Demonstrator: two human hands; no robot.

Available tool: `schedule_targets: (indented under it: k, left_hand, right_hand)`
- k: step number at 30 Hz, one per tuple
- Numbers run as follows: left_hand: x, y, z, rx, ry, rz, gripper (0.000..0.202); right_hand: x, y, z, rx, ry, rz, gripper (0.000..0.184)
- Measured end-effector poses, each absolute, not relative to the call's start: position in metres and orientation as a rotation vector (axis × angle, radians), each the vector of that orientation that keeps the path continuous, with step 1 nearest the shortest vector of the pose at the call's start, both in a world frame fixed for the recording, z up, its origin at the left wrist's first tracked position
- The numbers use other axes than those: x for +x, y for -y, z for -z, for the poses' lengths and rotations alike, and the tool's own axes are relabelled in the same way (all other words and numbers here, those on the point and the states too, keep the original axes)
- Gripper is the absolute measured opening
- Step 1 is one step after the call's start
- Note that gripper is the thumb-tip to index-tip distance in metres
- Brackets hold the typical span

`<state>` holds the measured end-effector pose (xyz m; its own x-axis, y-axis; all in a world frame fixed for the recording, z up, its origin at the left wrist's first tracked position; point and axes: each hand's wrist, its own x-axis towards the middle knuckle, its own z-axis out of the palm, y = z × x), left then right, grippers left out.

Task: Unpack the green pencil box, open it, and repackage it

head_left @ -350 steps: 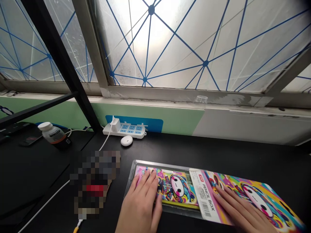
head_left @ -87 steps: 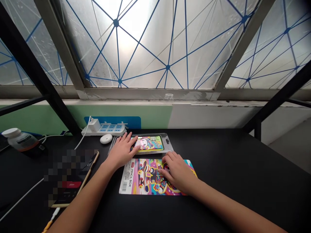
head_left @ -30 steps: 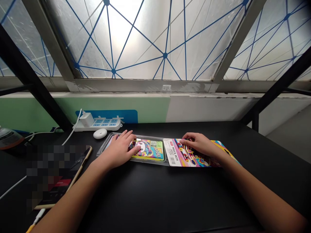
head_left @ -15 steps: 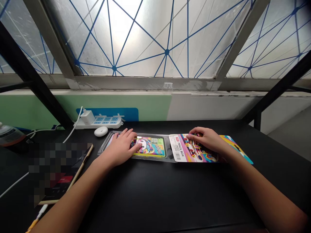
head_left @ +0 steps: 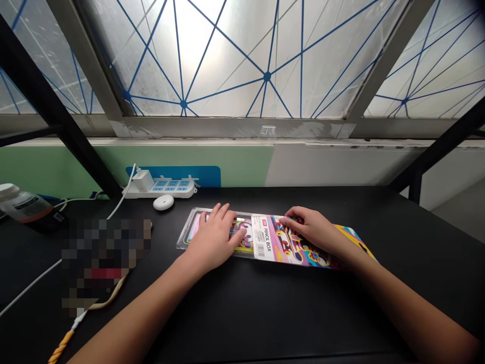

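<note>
A clear plastic blister tray (head_left: 187,233) with a colourful pencil box inside lies on the black desk (head_left: 265,303). My left hand (head_left: 214,237) rests flat on it, fingers stretched out. A colourful printed card (head_left: 288,245) labelled PENCIL BOX lies to its right and overlaps the tray's right part. My right hand (head_left: 314,231) presses on the card with fingers slightly curled, fingertips near the card's far edge.
A white power strip (head_left: 161,188) with a plugged charger sits at the wall, a white oval case (head_left: 163,202) in front of it. A bottle (head_left: 22,208) stands far left. A blurred patch and cables lie at the left. A black frame post (head_left: 435,151) rises at the right.
The card under my right hand has slid left and now overlaps the tray's right part. My left hand stays flat on the tray.
</note>
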<state>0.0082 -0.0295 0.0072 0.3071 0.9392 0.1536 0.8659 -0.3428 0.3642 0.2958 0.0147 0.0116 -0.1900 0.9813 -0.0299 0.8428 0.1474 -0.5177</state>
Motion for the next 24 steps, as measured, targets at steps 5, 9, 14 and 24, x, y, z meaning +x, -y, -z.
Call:
schedule_targets:
  k: [5, 9, 14, 24]
  left_hand:
    - [0.003, 0.034, -0.022, 2.090, -1.477, -0.774, 0.037]
    - [-0.023, 0.018, -0.026, 1.940, -1.578, -1.081, 0.030]
    - [-0.041, -0.003, -0.009, 1.597, -1.525, -1.265, 0.031]
    - [-0.028, -0.003, -0.005, 1.255, -1.285, -1.375, 0.026]
  right_hand:
    - [0.297, -0.014, -0.013, -1.761, 2.134, -0.630, 0.043]
    - [0.303, -0.015, -0.016, -1.746, 2.148, -0.663, 0.045]
    - [0.319, -0.019, -0.023, -1.688, 2.237, -0.767, 0.048]
    - [0.312, -0.022, -0.019, -1.639, 2.367, -0.649, 0.057]
